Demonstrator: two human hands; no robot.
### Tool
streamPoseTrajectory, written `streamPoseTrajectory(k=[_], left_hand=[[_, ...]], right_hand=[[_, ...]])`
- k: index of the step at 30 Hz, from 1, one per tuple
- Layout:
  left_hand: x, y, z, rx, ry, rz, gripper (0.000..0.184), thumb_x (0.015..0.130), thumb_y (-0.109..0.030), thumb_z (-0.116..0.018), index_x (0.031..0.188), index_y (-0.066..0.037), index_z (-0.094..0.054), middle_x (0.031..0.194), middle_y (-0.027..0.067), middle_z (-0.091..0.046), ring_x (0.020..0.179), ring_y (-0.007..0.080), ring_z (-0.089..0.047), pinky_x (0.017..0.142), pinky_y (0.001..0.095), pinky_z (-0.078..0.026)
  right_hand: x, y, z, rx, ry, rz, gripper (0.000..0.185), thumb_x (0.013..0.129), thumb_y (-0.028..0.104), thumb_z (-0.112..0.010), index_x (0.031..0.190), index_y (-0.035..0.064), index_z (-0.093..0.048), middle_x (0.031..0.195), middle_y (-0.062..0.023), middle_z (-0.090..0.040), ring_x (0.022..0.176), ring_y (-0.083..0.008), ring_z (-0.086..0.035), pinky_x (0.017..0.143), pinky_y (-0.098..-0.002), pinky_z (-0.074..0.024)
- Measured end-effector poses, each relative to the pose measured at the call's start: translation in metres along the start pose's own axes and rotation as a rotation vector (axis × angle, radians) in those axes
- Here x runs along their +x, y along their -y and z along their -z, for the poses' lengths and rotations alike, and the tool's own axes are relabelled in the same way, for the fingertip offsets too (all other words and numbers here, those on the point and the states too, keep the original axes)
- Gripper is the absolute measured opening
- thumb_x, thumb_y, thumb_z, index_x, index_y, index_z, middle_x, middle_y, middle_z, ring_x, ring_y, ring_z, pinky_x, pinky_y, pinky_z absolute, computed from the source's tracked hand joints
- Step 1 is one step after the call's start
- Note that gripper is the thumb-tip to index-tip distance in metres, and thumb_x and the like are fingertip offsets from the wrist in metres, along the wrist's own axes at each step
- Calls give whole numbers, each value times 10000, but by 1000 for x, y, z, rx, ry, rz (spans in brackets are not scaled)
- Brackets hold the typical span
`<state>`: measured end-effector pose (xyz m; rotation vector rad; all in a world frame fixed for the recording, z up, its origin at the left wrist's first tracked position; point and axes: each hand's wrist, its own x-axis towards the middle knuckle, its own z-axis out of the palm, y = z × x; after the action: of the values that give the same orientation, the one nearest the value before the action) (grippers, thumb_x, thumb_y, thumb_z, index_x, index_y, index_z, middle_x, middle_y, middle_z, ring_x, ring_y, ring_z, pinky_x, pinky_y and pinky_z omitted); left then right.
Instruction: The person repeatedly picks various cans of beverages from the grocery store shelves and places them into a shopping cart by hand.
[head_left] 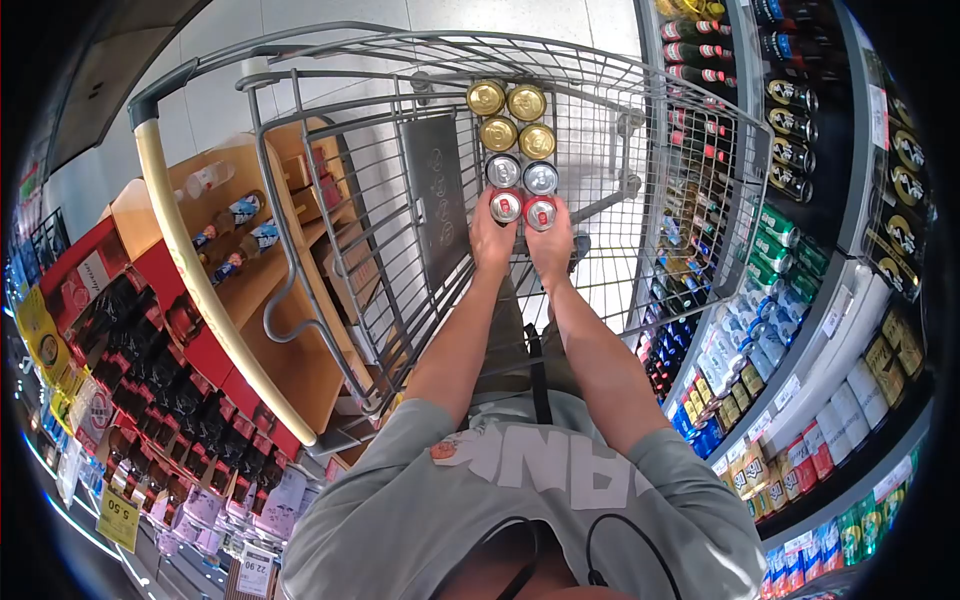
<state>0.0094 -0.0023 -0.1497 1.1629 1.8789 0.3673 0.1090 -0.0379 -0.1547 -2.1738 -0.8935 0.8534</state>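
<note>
Inside the wire shopping cart (pixel 690 290), cans stand upright in two columns. My left hand (pixel 492 242) is wrapped round a red can with a silver top (pixel 506 206) at the near end of the left column. A matching red can (pixel 540 212) beside it is in the grip of my right hand (pixel 550 246). Just beyond them are two silver-topped cans (pixel 503 170), and farther on several gold-topped cans (pixel 498 133). The red cans look close against the silver ones; whether they touch I cannot tell. The undersides of the cans are hidden.
A dark panel (pixel 434 200) stands in the cart left of the cans. The cart's pale handle (pixel 205 290) runs along the left. Shelves of cans (pixel 770 320) line the right side. Dark bottles (pixel 150 370) and a wooden display (pixel 270 290) stand at left.
</note>
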Motion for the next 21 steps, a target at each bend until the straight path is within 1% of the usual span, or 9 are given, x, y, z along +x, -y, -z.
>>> streamPoseTrajectory(k=[3, 6, 9, 12, 15, 16, 18, 19, 21], left_hand=[[-1, 0, -1, 12, -6, -14, 728, 770, -81, -796, 1424, -115, -477, 1368, 181, -580, 1265, 377, -547, 1062, 440, -449], [-2, 0, -1, -2, -3, -13, 787, 750, -52, -805, 1447, -119, -444, 1394, 177, -556, 1281, 374, -535, 1072, 437, -442], [-3, -1, 0, -4, 37, 25, 839, 731, -25, -811, 1466, -99, -412, 1411, 184, -535, 1296, 371, -520, 1085, 435, -432], [-4, 1, 0, 2, 29, -45, 859, 732, -25, -814, 1478, -71, -391, 1419, 200, -522, 1302, 376, -513, 1097, 434, -422], [-7, -3, 2, 29, 52, -32, 881, 734, -27, -816, 1491, -52, -365, 1431, 206, -508, 1319, 375, -498, 1110, 430, -411], [-4, 3, 0, 44, 46, -64, 914, 709, -60, -851, 1486, -46, -369, 1451, 189, -495, 1318, 357, -507, 1106, 420, -417], [-3, 7, -4, 67, 44, -57, 918, 707, -59, -852, 1487, -47, -367, 1451, 192, -493, 1320, 357, -505, 1104, 420, -419], [-3, 9, -6, 80, 43, -51, 920, 707, -59, -853, 1488, -47, -366, 1450, 194, -493, 1320, 358, -504, 1103, 420, -419], [-5, 11, -4, 105, 20, -73, 882, 703, -100, -865, 1460, -56, -415, 1418, 179, -530, 1298, 358, -526, 1085, 418, -433]], right_hand=[[-2, 2, 1, 12, -7, 19, 631, 768, 86, -764, 1341, 22, -508, 1199, -224, -637, 1118, -399, -625, 949, -424, -513], [-2, -1, -2, 32, 46, -1, 702, 752, 55, -765, 1383, 34, -457, 1291, -226, -569, 1189, -404, -574, 993, -419, -488], [-3, 8, 1, -6, 117, -93, 771, 742, 38, -766, 1420, 39, -399, 1376, -230, -485, 1278, -417, -490, 1051, -431, -443], [-2, 21, 7, -52, 122, -120, 847, 723, 31, -779, 1452, 28, -348, 1437, -228, -425, 1335, -420, -431, 1103, -445, -399], [-4, 20, 9, -36, 77, -116, 904, 702, 22, -792, 1473, 13, -320, 1465, -222, -399, 1363, -413, -407, 1141, -447, -369], [-4, 20, 10, -40, 83, -129, 926, 696, 20, -795, 1481, 10, -304, 1479, -224, -381, 1376, -412, -392, 1152, -447, -356], [-7, 18, 14, -51, 99, -160, 972, 683, 16, -802, 1498, 5, -273, 1506, -227, -344, 1402, -410, -362, 1176, -448, -329], [-7, 17, 16, -59, 89, -147, 980, 683, 21, -794, 1501, -12, -256, 1497, -243, -343, 1406, -414, -344, 1187, -445, -307], [-12, 17, 23, -78, 74, -132, 997, 682, 32, -779, 1505, -47, -221, 1479, -275, -340, 1416, -422, -307, 1208, -440, -262]])
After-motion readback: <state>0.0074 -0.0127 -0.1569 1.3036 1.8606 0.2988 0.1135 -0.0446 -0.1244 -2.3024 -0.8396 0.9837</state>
